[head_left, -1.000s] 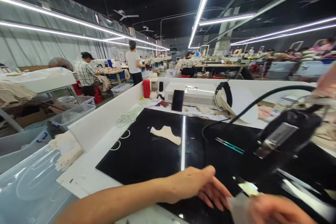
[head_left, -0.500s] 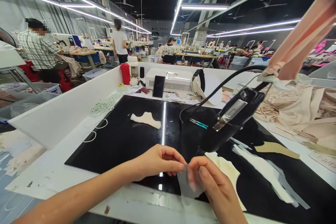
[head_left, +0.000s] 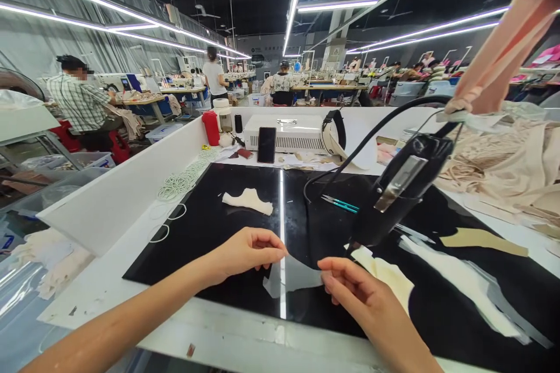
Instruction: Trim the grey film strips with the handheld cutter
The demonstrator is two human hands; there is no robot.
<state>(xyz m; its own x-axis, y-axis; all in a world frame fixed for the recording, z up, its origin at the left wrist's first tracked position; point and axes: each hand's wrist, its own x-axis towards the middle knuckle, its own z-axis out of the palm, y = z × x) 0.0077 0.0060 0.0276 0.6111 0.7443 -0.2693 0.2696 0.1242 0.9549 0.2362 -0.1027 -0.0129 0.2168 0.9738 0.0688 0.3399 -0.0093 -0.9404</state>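
A thin, see-through film piece (head_left: 295,280) stretches between my two hands just above the black tabletop. My left hand (head_left: 251,253) pinches its upper left corner between thumb and fingers. Its right end is pinched by my right hand (head_left: 356,288). Behind my right hand lies a cream fabric piece (head_left: 389,277), partly covered by it. Another cream fabric piece (head_left: 248,201) rests flat farther back on the black surface. To the right of that are teal tweezers (head_left: 341,204). A black hand-held device (head_left: 394,192) with a metal plate hangs from a pink cloth strip above the right side.
Farther right lie white strips (head_left: 466,288) and a tan piece (head_left: 483,240). White elastic loops (head_left: 181,183) pile up by the left wall. A phone (head_left: 266,144) leans on a white box (head_left: 286,131) at the back. Beige cloth (head_left: 511,154) is heaped at the right.
My hands have moved apart, spreading the film between them. It was bunched and hanging near my right fingers before. The camera view has shifted slightly.
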